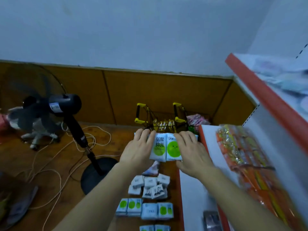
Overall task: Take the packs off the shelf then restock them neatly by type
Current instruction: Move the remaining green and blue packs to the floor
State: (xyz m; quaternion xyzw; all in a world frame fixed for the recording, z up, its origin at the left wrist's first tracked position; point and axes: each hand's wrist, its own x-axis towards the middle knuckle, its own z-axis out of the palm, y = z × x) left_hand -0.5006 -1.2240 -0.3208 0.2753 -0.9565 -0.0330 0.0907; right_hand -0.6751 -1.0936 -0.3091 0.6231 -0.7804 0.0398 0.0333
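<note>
At the far left of the room a standing fan is leaning over a tangle of cord on the wooden floor; neither bears on the work. Moving rightward, the person's left hand is gripping the left side of a white-and-green pack stack, fingers curled over its top edge, thumb hidden beneath. The right hand is holding the opposite side likewise, fingers bent over the top, so the stack is being carried between both hands above the floor, just left of the shelf edge. Below the hands, small white packs are lying in a loose cluster on the floor, and nearer the viewer green-dot packs are sitting in tidier rows. Behind the hands, two small wire baskets with yellow handles are standing against the wall panel. To the right, the lower white shelf is showing much bare surface, with orange packs occupying its right portion; these are blurred. The upper shelf with its red edge is holding pale items too blurred to identify. Judging from this, removal appears well advanced, with sorting by type underway on the floor; whether the held stack is leaving or returning cannot be told. Restocking appears largely outstanding.
</note>
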